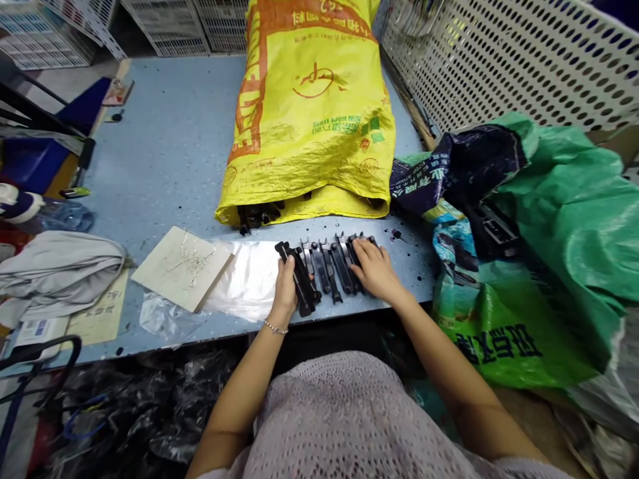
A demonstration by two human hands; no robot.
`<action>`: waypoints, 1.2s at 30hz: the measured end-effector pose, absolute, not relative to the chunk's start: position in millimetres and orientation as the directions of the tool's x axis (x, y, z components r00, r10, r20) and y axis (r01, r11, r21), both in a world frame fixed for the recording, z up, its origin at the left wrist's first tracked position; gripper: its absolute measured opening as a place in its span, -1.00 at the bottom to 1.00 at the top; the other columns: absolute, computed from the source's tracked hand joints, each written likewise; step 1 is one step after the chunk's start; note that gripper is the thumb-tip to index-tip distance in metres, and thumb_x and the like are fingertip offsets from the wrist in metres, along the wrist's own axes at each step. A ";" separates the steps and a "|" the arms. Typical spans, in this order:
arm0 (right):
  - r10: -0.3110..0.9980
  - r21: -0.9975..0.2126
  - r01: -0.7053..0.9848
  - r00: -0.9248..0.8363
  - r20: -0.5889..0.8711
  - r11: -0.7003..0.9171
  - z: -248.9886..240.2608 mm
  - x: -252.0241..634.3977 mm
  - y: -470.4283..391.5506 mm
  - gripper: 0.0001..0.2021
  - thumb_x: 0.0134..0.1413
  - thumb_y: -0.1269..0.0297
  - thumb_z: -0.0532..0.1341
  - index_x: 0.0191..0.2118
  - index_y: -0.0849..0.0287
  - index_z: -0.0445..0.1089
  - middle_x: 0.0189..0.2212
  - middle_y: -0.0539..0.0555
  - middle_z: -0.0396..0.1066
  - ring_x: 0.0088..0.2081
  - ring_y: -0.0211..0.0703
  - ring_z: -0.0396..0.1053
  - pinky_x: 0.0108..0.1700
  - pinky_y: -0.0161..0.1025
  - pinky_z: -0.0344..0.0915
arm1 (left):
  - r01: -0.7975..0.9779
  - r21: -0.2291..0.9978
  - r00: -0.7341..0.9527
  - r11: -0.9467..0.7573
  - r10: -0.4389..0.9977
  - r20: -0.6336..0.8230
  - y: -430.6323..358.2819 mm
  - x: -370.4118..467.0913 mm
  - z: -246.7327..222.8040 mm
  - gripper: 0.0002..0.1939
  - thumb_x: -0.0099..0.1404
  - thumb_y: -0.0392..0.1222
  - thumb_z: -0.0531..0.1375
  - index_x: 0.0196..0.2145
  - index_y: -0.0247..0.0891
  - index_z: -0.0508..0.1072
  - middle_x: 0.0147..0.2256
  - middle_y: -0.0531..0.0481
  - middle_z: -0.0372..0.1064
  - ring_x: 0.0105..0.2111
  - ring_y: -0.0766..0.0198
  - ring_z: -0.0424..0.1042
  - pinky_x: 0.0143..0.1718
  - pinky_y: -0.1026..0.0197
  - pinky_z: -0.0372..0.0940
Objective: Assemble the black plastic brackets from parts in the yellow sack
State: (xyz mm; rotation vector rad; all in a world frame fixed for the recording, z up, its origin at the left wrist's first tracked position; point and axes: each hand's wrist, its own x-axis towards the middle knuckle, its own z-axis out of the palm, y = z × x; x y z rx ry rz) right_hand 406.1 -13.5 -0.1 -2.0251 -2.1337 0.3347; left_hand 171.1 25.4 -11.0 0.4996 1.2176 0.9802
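My left hand (285,287) is closed around some long black plastic parts (301,279), held at a slant over the front of the blue table. To the right, several similar black plastic parts (329,266) lie side by side in a row, their ends pointing toward me. My right hand (374,267) rests over the right end of that row, fingers stretched out and touching the parts there; the parts beneath it are partly hidden. Behind the row, a yellow woven sack (314,133) lies with its mouth toward me, and black pieces (259,214) show inside its opening.
A pale square board (174,266) and clear plastic bags (252,279) lie left of my hands. Farther left are a grey cloth (60,269) and a bottle (60,214). On the right stand a green sack (564,199) with black parts inside and a white perforated crate (524,60).
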 end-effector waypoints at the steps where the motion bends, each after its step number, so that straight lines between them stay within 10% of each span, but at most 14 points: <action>1: 0.998 -0.311 0.949 -0.056 0.012 0.057 3.9 406.6 -9.7 -0.53 0.29 0.24 0.04 0.27 0.23 0.18 0.28 0.31 0.13 0.32 0.19 0.00 0.27 0.27 -0.05 | -0.388 0.767 0.014 0.512 0.835 -0.550 23.1 176.9 -11.3 -0.47 0.20 0.27 0.19 -0.13 -0.23 0.32 -0.43 0.06 0.36 -0.56 0.32 0.42 -0.55 0.27 0.36; 6: 0.983 -0.753 0.651 -0.182 -0.033 0.095 35.2 361.7 -19.8 -0.47 0.23 0.08 0.17 0.25 0.13 0.20 0.07 0.27 0.36 0.02 0.10 0.37 0.05 0.08 0.31 | -0.336 0.877 -0.094 0.342 0.915 -0.393 10.3 185.5 1.9 -0.47 0.32 0.30 0.03 -0.03 -0.20 0.29 -0.33 -0.03 0.43 -0.38 0.25 0.48 -0.32 0.18 0.42; 10: 0.917 -0.938 0.253 -0.262 -0.301 -0.235 31.5 330.4 -27.2 -0.52 0.11 0.06 0.27 0.09 0.19 0.32 -0.24 0.15 0.50 -0.31 -0.06 0.48 -0.21 -0.07 0.42 | 0.150 0.988 -0.021 0.049 0.999 -0.046 8.6 156.5 2.1 -0.51 0.43 0.16 -0.06 0.04 -0.23 0.37 0.01 -0.22 0.36 0.02 0.11 0.37 0.04 0.02 0.31; 14: 0.880 -0.882 -0.149 -0.247 -0.405 -0.448 23.6 330.0 -15.2 -0.67 0.09 0.07 0.30 -0.16 0.24 0.41 -0.28 0.14 0.52 -0.35 -0.15 0.48 -0.25 -0.18 0.42 | 0.662 0.735 0.031 -0.146 0.985 0.168 9.7 105.8 -19.8 -0.74 0.32 -0.07 0.19 -0.14 -0.26 0.50 -0.10 -0.23 0.36 -0.04 0.01 0.33 -0.01 -0.06 0.28; 20: 0.842 -0.719 -0.440 -0.334 -0.424 -0.537 31.0 305.7 4.5 -0.66 0.04 0.15 0.33 -0.09 0.22 0.45 -0.05 0.21 0.50 -0.20 -0.15 0.50 -0.20 -0.27 0.43 | 0.464 0.886 -0.031 -0.001 0.999 0.018 28.1 60.4 -34.5 -0.78 0.23 -0.09 0.26 -0.51 -0.25 0.47 -0.41 0.02 0.32 -0.36 0.26 0.35 -0.24 0.19 0.28; 26: 0.734 -0.512 -0.527 -0.508 -0.451 -0.679 14.8 252.4 33.7 -0.67 0.06 0.07 0.26 -0.19 0.26 0.43 -0.16 0.23 0.52 -0.35 -0.20 0.48 -0.42 -0.34 0.37 | 0.262 0.964 -0.039 0.046 0.999 -0.037 28.2 51.9 -16.8 -0.85 0.23 -0.15 0.25 -0.28 -0.27 0.52 -0.31 -0.05 0.46 -0.29 0.23 0.44 -0.20 0.17 0.33; 31: 0.839 -0.692 -0.474 -0.308 -0.449 -0.544 3.1 245.8 23.9 -0.75 0.03 0.17 0.32 -0.26 0.24 0.40 -0.34 0.10 0.51 -0.39 -0.23 0.49 -0.42 -0.38 0.34 | 0.673 0.702 0.133 -0.232 0.972 0.194 23.7 36.6 -10.1 -0.69 0.25 -0.44 0.03 -0.22 -0.25 0.54 -0.15 -0.14 0.49 -0.09 0.10 0.42 0.03 -0.04 0.30; 36: 0.564 -0.530 -0.307 -0.704 -0.432 -0.790 5.1 268.2 -7.5 -0.52 0.04 -0.10 0.15 -0.20 0.30 0.40 -0.47 0.16 0.52 -0.65 -0.31 0.29 -0.68 -0.39 0.09 | 0.650 0.701 0.202 -0.293 0.956 0.212 34.3 21.6 -7.6 -0.52 0.29 -0.44 0.01 0.12 -0.23 0.40 0.10 -0.17 0.36 0.13 0.10 0.34 0.18 -0.06 0.25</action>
